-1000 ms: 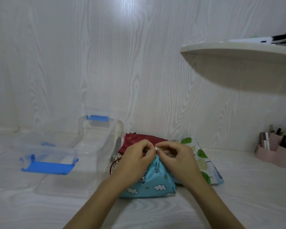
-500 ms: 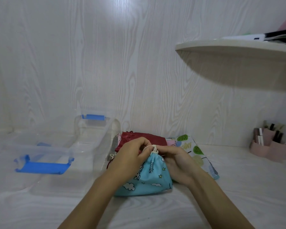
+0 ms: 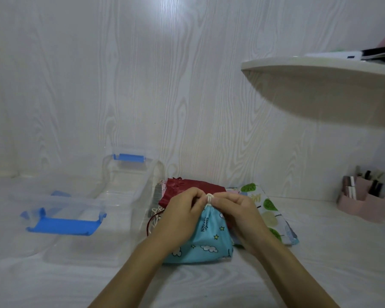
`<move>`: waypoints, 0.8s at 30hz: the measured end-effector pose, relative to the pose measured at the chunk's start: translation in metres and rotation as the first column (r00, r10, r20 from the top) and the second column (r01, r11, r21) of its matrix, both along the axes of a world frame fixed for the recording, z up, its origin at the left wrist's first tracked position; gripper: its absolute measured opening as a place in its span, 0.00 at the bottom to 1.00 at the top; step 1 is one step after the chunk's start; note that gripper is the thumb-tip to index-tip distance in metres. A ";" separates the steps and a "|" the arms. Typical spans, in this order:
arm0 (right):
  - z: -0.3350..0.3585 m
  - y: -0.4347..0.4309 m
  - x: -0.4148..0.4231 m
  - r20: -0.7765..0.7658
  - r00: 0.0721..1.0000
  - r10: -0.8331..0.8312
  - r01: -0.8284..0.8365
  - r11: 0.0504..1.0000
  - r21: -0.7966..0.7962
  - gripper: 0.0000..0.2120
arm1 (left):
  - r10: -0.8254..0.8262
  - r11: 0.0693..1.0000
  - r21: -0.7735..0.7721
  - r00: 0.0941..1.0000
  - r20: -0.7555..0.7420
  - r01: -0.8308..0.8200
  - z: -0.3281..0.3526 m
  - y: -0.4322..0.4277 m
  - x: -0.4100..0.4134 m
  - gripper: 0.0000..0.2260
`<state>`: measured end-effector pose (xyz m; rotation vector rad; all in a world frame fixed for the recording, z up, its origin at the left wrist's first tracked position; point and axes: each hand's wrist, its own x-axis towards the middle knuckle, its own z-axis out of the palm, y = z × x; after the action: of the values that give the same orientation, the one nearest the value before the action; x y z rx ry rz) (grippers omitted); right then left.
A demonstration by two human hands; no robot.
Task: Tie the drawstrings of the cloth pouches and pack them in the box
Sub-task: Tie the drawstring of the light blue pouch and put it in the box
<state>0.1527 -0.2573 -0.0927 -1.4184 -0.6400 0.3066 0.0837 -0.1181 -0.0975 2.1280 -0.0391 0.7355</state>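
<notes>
Blue pouch (image 3: 206,240) stands on the table (image 3: 298,274) beside the clear box (image 3: 140,196), and I see the left hand (image 3: 182,215) and right hand (image 3: 239,213), lower a moment ago, now pinching its white drawstring (image 3: 209,198) upward, so the knot is likely tightening.

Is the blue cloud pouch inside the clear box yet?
No, the blue pouch sits on the table beside the clear box.
</notes>
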 end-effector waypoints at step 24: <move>0.005 0.005 -0.014 0.078 0.976 -0.202 0.193 0.976 0.105 0.05 | -0.035 0.991 -0.130 0.999 0.007 0.035 0.003 -0.003 -0.001 0.10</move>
<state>0.1389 -0.2519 -0.0879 -1.3950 -0.5725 0.0549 0.0828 -0.1209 -0.0948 1.9966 -0.0299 0.7032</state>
